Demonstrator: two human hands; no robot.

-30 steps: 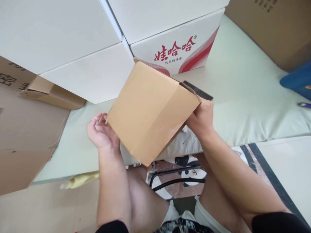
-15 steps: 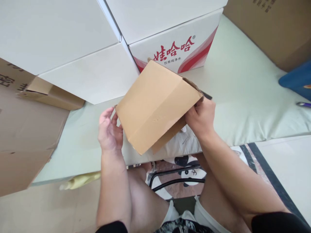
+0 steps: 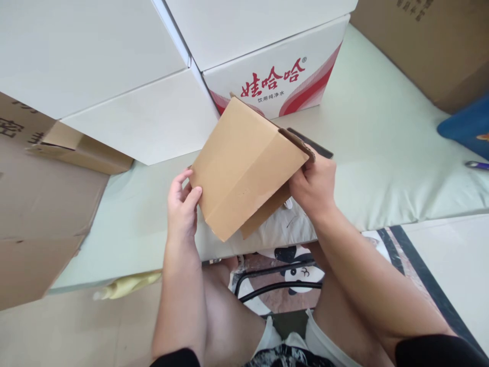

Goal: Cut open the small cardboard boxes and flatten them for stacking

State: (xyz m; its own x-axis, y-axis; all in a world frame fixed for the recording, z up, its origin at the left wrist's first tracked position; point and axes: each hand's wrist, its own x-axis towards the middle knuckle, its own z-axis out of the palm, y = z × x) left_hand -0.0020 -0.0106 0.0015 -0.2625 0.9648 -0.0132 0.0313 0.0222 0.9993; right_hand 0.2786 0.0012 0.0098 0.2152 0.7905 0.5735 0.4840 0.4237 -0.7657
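A small brown cardboard box (image 3: pixel 240 158) is held up at a tilt over the pale green surface, with loose flaps along its lower and right sides. My left hand (image 3: pixel 183 204) pinches its left edge, thumb on the near face and the other fingers partly hidden behind. At the right end, my right hand (image 3: pixel 315 181) is closed around a flap, its fingertips out of sight. A dark flat strip (image 3: pixel 313 143) shows just behind the box by my right hand; I cannot tell what it is.
White cartons, one with red lettering (image 3: pixel 273 81), are stacked behind. Larger brown cartons stand at the left (image 3: pixel 42 204) and far right (image 3: pixel 431 46). A blue object (image 3: pixel 466 125) and a purple pen-like item (image 3: pixel 477 165) lie right. The padded pale green surface (image 3: pixel 382 168) ends before my knees.
My left hand has moved right and closed its thumb onto the box's left edge. The box has shifted and turned slightly, showing more of the flap by my right hand.
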